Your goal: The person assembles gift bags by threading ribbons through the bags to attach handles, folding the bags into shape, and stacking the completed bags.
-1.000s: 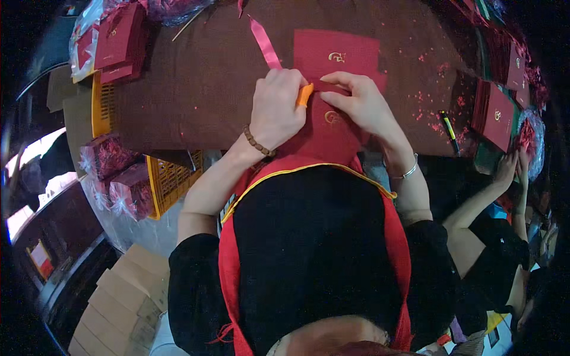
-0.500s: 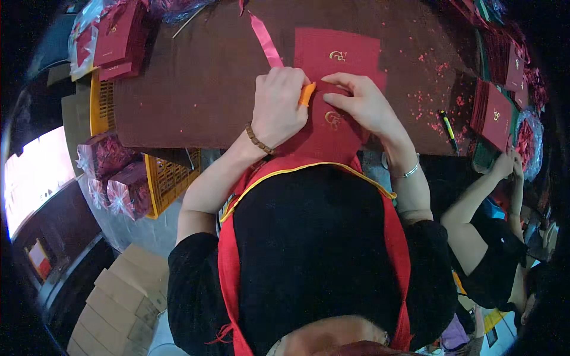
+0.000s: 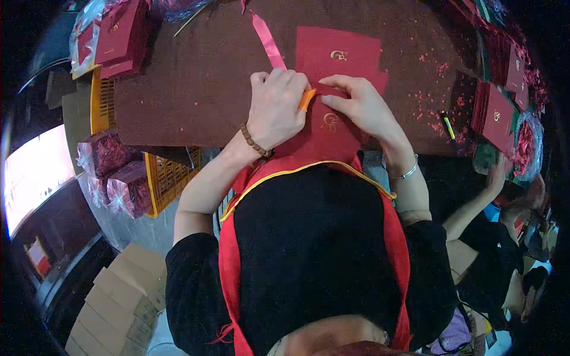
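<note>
A flat red piece with a gold emblem, a bag or folder, lies in front of me at the table edge. My left hand is closed at its upper left; what its fingers grip is hidden. An orange piece shows at its thumb, and I cannot tell whether it is worn or held. A pink ribbon-like strip runs from beyond that hand to a pointed end. My right hand pinches the red piece's upper edge between thumb and bent fingers. More red pieces lie flat just beyond.
Stacks of red pieces stand at the far left and right. A yellow-black marker lies near red scraps. Below left are a yellow crate, wrapped red packs and cardboard. A co-worker's arm is at right.
My left hand has turned slightly, and the right has moved a little up and left, fingers still on the red piece. The co-worker's hands have moved apart.
</note>
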`<state>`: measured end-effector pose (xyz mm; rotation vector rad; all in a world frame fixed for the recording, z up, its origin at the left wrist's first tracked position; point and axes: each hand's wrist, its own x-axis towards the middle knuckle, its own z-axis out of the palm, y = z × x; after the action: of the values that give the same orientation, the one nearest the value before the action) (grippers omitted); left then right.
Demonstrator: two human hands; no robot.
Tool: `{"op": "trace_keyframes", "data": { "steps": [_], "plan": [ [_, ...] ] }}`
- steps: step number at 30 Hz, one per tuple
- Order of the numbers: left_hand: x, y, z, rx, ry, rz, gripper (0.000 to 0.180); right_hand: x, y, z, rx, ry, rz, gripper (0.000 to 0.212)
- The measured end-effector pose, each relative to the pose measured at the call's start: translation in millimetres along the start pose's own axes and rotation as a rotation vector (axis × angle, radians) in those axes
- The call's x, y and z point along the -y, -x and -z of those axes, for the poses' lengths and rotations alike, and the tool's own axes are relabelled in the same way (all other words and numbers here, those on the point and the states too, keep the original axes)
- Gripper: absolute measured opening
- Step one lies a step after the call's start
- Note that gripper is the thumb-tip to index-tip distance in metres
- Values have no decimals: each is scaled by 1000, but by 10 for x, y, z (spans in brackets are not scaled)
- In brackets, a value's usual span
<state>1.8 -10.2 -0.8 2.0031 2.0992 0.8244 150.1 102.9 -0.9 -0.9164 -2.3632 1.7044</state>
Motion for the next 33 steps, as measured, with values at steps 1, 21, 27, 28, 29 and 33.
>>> {"op": "trace_keyframes", "data": {
  "steps": [1, 21, 27, 28, 29, 33],
  "plan": [
    [6, 4, 2, 1, 1, -2, 14, 14, 9, 3, -6, -1, -12, 34],
    [81, -132, 174, 32, 67, -36, 13, 146, 128, -96, -126, 0, 124, 28],
    [521, -462, 226, 648, 551, -22, 16, 236, 166, -150, -191, 211, 390, 24],
    [565, -500, 210, 730, 586, -47, 17, 260, 188, -159, -181, 234, 375, 23],
    [592, -554, 182, 843, 682, -32, 19, 279, 195, -167, -182, 240, 405, 23],
    [597, -748, 228, 1161, 716, 86, 18, 373, 231, -148, -137, 279, 333, 22]
  ]
}}
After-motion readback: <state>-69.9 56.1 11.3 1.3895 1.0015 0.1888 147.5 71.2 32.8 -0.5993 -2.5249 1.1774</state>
